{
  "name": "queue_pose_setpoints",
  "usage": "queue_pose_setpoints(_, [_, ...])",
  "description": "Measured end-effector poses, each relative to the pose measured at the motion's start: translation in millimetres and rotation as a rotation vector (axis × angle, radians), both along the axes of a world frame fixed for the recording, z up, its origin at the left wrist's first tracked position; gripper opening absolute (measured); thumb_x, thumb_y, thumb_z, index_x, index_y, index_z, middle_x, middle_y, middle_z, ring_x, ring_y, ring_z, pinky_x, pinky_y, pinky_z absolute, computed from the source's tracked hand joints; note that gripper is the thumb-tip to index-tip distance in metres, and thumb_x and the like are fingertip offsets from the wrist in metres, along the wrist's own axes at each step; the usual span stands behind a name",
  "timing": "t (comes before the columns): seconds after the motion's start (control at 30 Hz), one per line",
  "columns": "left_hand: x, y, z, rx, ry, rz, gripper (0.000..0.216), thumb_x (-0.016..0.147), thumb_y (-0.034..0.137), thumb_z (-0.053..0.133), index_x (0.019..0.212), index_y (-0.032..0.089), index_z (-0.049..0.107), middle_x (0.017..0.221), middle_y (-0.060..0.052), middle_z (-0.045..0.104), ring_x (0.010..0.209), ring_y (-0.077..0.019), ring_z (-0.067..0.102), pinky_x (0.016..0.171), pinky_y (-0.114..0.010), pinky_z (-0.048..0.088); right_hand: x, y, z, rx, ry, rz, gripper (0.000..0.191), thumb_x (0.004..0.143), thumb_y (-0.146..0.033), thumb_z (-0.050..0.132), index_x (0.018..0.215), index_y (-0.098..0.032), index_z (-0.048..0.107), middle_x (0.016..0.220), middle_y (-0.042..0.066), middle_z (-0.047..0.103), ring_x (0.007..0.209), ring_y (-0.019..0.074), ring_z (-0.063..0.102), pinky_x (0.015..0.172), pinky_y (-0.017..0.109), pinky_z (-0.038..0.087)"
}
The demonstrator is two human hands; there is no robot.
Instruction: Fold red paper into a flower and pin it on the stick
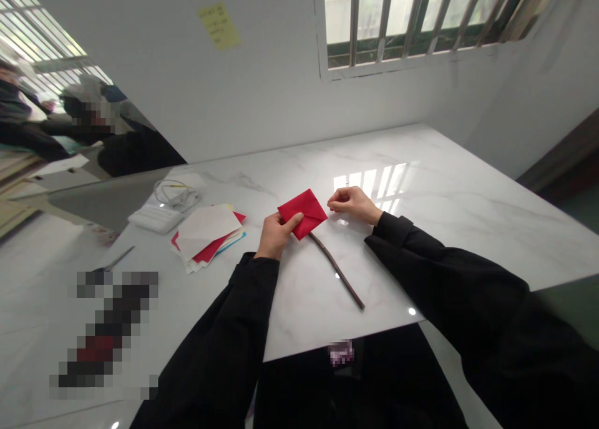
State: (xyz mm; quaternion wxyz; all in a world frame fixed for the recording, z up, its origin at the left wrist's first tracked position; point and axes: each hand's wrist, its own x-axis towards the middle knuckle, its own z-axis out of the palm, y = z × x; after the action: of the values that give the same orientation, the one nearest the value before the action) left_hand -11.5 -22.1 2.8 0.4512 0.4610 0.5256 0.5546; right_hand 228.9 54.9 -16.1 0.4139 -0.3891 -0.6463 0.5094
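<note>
My left hand (277,232) grips a folded red paper (306,205), shaped like a small envelope, with the thumb pressed on its front. To the right of the paper, a small gap away, is my right hand (353,204). Its thumb and index finger are pinched together and nothing shows between them. A thin brown stick (337,270) lies slantwise on the white marbled table (309,316), its upper end reaching beneath the red paper.
Left of my left hand lies a stack of coloured paper sheets (210,226). Behind it are a white device (155,216) and a coiled cable (180,195). A dark slim tool (120,258) lies farther left, by a pixelated patch. The wall bears a yellow note (219,26).
</note>
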Motion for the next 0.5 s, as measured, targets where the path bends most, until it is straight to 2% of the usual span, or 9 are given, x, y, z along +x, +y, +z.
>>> queue_pose_setpoints(0.2, [0.1, 0.6, -0.4, -0.009, -0.014, -0.001, 0.058, 0.054, 0.052, 0.100, 0.088, 0.010, 0.081, 0.087, -0.011, 0.080, 0.075, -0.0212, 0.070, 0.076, -0.032, 0.056, -1.5, -1.5, 0.5, -0.018, 0.114, -0.022, 0.032, 0.074, -0.041, 0.087, 0.092, -0.016, 0.077, 0.074, 0.003, 0.074, 0.068, 0.0142, 0.068, 0.067, 0.027, 0.057])
queue_pose_setpoints(0.37, [0.6, 0.3, 0.7, -0.014, -0.013, 0.006, 0.056, 0.054, 0.051, 0.100, 0.087, 0.010, 0.081, 0.086, -0.011, 0.079, 0.075, -0.0219, 0.070, 0.075, -0.033, 0.056, 0.5, 2.4, -3.2, -0.074, 0.125, -0.063, 0.035, 0.073, -0.046, 0.089, 0.085, -0.016, 0.078, 0.071, 0.003, 0.073, 0.063, 0.0127, 0.065, 0.062, 0.025, 0.055])
queue_pose_setpoints(0.5, [-0.6, 0.8, -1.7, -0.014, 0.004, -0.004, 0.055, 0.055, 0.050, 0.100, 0.087, 0.010, 0.081, 0.079, -0.010, 0.078, 0.073, -0.0220, 0.069, 0.072, -0.031, 0.055, -2.1, -1.2, 3.3, -0.154, 0.231, -0.050, 0.042, 0.065, -0.047, 0.095, 0.089, -0.016, 0.079, 0.079, 0.005, 0.077, 0.071, 0.0149, 0.071, 0.071, 0.027, 0.061])
